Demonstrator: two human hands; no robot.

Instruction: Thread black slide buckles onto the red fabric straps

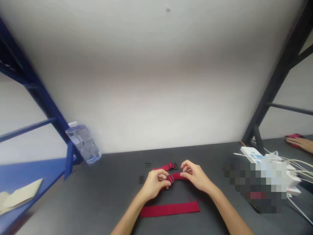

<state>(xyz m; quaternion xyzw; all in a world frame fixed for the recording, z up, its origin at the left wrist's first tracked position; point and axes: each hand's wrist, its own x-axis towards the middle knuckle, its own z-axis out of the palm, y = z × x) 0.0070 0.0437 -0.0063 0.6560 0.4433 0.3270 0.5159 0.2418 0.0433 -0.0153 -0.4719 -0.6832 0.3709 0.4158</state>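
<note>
Between my two hands a red strap (178, 176) is held just above the dark table. My left hand (156, 183) pinches it by a dark slide buckle (170, 178) threaded on the strap. The strap's right part is gripped between the fingertips of my right hand (194, 174). Just behind lies another red strap (167, 167) with a dark ring (175, 165) at its right end. Two loose dark buckles rest to the left, one farther back (147, 164) and one nearer (141, 179). In front of my hands a wide red band (171, 209) lies flat.
At the left a clear plastic bottle (84, 143) leans by a blue frame post (57, 111). White boxes and cables (292, 174) crowd the right side, beside a blurred-out patch. Another person's hand (300, 143) rests on red fabric at far right. A pale wall stands behind.
</note>
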